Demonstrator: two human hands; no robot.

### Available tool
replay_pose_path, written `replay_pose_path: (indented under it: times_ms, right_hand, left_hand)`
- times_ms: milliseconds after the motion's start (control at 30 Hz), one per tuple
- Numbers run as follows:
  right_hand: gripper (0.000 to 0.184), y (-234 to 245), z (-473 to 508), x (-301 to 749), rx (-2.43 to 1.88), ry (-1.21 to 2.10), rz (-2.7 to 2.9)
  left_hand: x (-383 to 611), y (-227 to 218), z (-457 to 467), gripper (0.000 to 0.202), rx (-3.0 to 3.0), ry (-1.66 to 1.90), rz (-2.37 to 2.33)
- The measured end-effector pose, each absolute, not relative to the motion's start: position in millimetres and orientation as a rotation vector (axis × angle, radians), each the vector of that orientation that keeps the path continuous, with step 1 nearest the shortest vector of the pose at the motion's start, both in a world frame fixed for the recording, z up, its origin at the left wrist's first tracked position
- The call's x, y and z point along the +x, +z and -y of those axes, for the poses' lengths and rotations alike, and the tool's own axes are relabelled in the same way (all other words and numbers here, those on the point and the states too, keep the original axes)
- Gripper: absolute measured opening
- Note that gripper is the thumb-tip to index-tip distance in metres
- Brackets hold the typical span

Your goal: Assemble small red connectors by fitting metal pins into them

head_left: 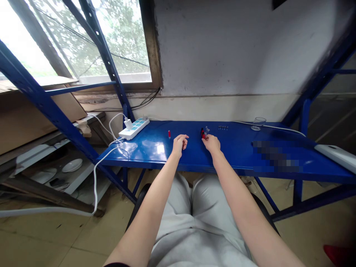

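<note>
My right hand (213, 144) is closed over the table, its fingertips pinching a small red piece (203, 136). Just beyond those fingers are small black-and-red pieces (202, 131) and some clear, transparent bits (207, 129); their kind is too small to make out. To the left, my left hand (180, 144) hovers near the table's front with loosely bent fingers, the index pointing right, and nothing visible in it. Beyond it, a small red cylinder with a pale end (169, 134) stands apart on the blue table (189, 155).
Several tiny metal pieces (223, 128) lie in rows behind my right hand. A drinking glass (258, 124) stands at the back right, with a blurred-out dark object (275, 155) nearer. At the left is a white power strip (135, 128); a white device (336, 155) is far right.
</note>
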State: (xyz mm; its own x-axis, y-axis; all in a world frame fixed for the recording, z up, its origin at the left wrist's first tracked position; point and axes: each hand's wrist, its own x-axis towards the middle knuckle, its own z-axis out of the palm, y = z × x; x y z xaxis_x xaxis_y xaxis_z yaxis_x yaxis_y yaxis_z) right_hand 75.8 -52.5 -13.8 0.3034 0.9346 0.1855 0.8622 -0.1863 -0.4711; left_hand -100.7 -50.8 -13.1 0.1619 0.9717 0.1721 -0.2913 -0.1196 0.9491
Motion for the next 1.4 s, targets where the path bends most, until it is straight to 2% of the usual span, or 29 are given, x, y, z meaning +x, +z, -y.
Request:
replay_pose_path:
  times_ms: [367,667,1400]
  right_hand:
    - [0.024,-12.7,53.2,75.5,-2.083,0.217,1.571]
    - [0.018,-12.8,61.7,79.2,-2.096,0.245,1.463]
    - [0.025,-11.7,52.7,81.4,-2.198,0.170,1.415]
  left_hand:
    - [-100.9,-13.3,50.9,0.020,1.186,1.295,-0.779]
    - [-101.8,-14.8,50.1,0.021,1.191,1.296,-0.782]
    - [-100.8,-11.9,53.3,0.020,1.191,1.291,-0.791]
